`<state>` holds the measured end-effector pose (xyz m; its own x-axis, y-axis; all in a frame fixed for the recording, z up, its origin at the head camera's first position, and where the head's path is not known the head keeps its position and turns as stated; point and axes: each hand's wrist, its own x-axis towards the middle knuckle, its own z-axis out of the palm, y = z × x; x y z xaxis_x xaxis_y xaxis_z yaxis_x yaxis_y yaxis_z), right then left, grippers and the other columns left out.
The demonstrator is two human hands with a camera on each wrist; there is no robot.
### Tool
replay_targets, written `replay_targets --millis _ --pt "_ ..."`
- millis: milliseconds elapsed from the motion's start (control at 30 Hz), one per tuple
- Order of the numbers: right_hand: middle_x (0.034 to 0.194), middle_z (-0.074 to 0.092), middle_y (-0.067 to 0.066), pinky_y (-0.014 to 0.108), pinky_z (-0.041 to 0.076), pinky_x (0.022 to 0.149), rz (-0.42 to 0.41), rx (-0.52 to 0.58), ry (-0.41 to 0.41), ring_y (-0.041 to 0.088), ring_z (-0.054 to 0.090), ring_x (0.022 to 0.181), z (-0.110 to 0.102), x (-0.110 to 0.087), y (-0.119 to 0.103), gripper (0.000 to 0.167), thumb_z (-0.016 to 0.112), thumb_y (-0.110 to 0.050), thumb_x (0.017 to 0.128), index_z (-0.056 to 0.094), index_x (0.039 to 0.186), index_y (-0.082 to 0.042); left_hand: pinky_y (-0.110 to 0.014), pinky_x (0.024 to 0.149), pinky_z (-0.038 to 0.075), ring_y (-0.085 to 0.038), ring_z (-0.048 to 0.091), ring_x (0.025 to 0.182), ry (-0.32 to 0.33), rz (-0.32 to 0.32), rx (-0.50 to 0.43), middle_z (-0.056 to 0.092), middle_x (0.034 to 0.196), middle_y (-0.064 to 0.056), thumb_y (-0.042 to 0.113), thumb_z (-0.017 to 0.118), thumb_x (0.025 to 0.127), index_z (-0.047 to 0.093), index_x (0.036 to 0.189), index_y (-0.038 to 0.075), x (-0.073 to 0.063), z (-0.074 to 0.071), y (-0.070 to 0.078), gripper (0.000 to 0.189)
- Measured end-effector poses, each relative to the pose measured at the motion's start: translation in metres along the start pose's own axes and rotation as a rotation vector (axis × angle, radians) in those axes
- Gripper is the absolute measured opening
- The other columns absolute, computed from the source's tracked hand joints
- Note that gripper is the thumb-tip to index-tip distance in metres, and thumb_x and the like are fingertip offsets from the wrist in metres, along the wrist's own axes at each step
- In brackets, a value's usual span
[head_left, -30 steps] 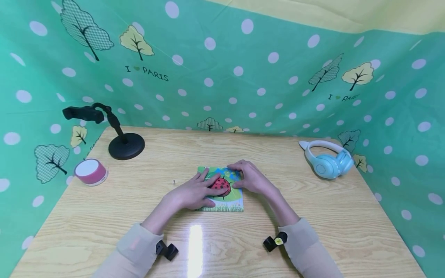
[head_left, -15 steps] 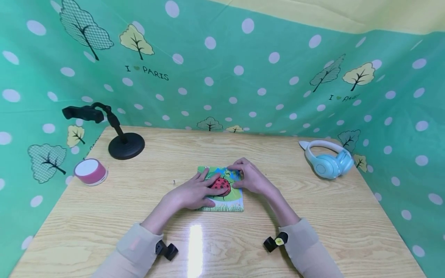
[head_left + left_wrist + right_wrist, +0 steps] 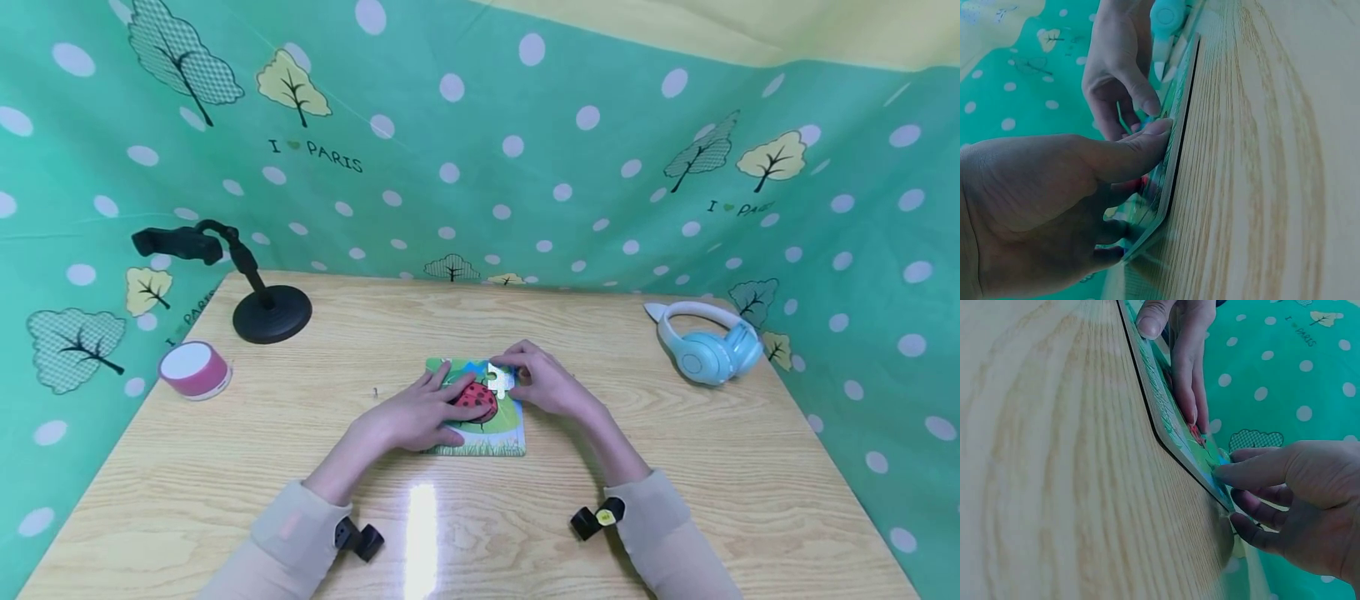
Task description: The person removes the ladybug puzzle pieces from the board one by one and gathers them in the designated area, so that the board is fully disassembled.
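Observation:
A jigsaw puzzle [image 3: 480, 447] lies flat on the table in the head view, with a red ladybug [image 3: 480, 398] on a green leaf. My left hand [image 3: 420, 417] rests across its left part, fingers spread over the ladybug. At the upper right of the picture, a white, puzzle-shaped gap [image 3: 500, 382] shows the backing. My right hand [image 3: 546, 385] is just right of that gap, thumb and fingers pinching a puzzle piece mostly hidden between them. In the right wrist view, the right thumb [image 3: 1235, 475] is at the puzzle's far corner.
A black stand [image 3: 272, 315] and a pink-and-white round device [image 3: 197, 372] are at the table's left. Blue cat-ear headphones [image 3: 708, 354] lie at the right. A polka-dot green curtain [image 3: 480, 167] hangs behind the table [image 3: 675, 467].
A white gap has appeared at the puzzle's upper right, where blue and green print showed before. My right fingers have drawn slightly right; my left hand has stayed in place.

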<state>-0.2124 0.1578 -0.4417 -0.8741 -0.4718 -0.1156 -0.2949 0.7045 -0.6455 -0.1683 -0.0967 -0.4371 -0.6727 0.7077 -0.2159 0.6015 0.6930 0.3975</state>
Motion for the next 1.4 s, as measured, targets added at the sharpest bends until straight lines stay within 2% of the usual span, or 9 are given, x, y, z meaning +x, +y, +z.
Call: replay_targets --millis 433,767,1000,1133,1233,1400 --pt "0.133 0.056 0.012 0.038 0.055 0.094 -0.047 -0.013 0.024 0.024 0.058 0.113 0.002 0.001 0.002 0.053 0.072 0.002 0.091 0.064 0.141 -0.013 -0.066 0.128 0.015 -0.054 0.003 0.157 -0.011 -0.006 0.016 0.015 0.174 -0.013 0.037 0.063 0.101 0.047 0.154 0.033 -0.001 0.0 0.0 0.055" --pt "0.132 0.06 0.012 0.038 0.057 0.095 -0.043 -0.008 0.037 0.025 0.06 0.113 0.001 0.002 0.001 0.054 0.075 0.002 0.088 0.065 0.14 -0.011 -0.066 0.128 0.015 -0.054 0.003 0.158 -0.014 -0.006 0.006 0.015 0.174 -0.013 0.038 0.062 0.102 0.047 0.154 0.033 0.0 -0.001 0.0 0.055" --pt "0.127 0.062 0.012 0.04 0.055 0.098 -0.098 -0.115 0.046 0.026 0.061 0.115 -0.001 0.003 -0.002 0.052 0.075 0.003 0.085 0.068 0.135 -0.006 -0.066 0.128 0.015 -0.054 0.003 0.158 -0.015 -0.003 -0.001 0.015 0.174 -0.013 0.038 0.062 0.102 0.047 0.154 0.033 0.0 -0.001 -0.001 0.055" --pt "0.127 0.063 0.012 0.042 0.055 0.101 -0.097 -0.152 0.047 0.027 0.061 0.117 -0.002 0.002 -0.005 0.052 0.075 0.001 0.084 0.068 0.135 -0.007 -0.066 0.128 0.015 -0.054 0.003 0.158 -0.013 -0.001 -0.003 0.014 0.174 -0.013 0.038 0.062 0.102 0.047 0.154 0.032 -0.001 0.0 -0.002 0.055" --pt "0.127 0.066 0.011 0.043 0.056 0.1 -0.095 -0.137 0.06 0.027 0.063 0.115 -0.005 0.002 -0.003 0.053 0.078 -0.002 0.083 0.068 0.135 -0.008 -0.066 0.129 0.014 -0.054 0.002 0.158 -0.015 0.001 -0.007 0.014 0.174 -0.014 0.038 0.062 0.102 0.047 0.154 0.032 0.0 0.0 -0.002 0.055" --pt "0.131 0.07 0.009 0.044 0.055 0.106 -0.08 -0.039 0.084 0.026 0.066 0.121 -0.019 0.001 0.009 0.056 0.083 -0.007 0.082 0.068 0.136 -0.011 -0.066 0.129 0.012 -0.054 0.001 0.158 -0.022 0.002 -0.01 0.013 0.174 -0.013 0.036 0.062 0.102 0.047 0.155 0.032 -0.001 -0.001 -0.001 0.055"
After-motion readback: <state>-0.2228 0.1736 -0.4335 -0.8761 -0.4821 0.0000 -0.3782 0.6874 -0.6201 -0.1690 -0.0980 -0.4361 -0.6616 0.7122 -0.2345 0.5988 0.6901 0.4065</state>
